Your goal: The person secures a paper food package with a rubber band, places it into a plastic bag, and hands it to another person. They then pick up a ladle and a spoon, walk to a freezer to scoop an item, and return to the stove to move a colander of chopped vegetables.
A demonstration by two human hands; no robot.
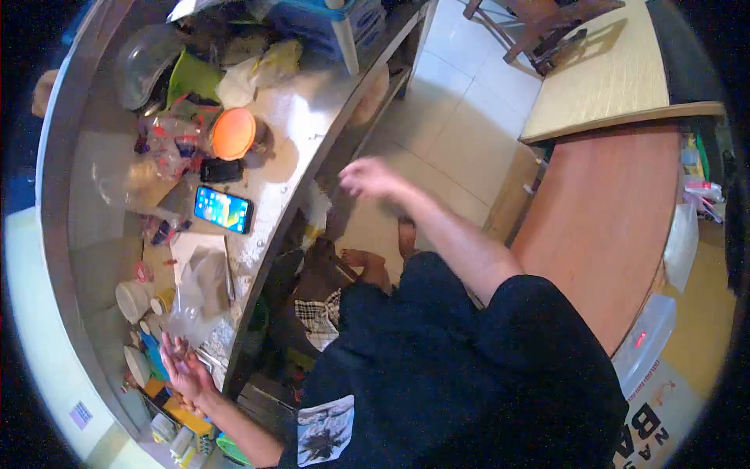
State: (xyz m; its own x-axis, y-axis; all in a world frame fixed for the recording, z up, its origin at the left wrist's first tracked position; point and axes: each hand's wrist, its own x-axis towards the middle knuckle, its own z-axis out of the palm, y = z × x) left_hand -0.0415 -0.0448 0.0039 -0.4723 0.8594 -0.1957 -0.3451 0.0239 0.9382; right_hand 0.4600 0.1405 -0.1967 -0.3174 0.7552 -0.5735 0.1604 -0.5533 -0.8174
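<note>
Black T-shirt foremost, a person's left hand, fingers parted, is near a clear plastic bag on the counter, while the right hand, fingers loosely bent, hovers past the counter's edge.

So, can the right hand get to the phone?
Probably yes: the phone lies uncovered on the counter, and nothing tall seems to stand between it and the right hand, which is out beside the counter.
</note>
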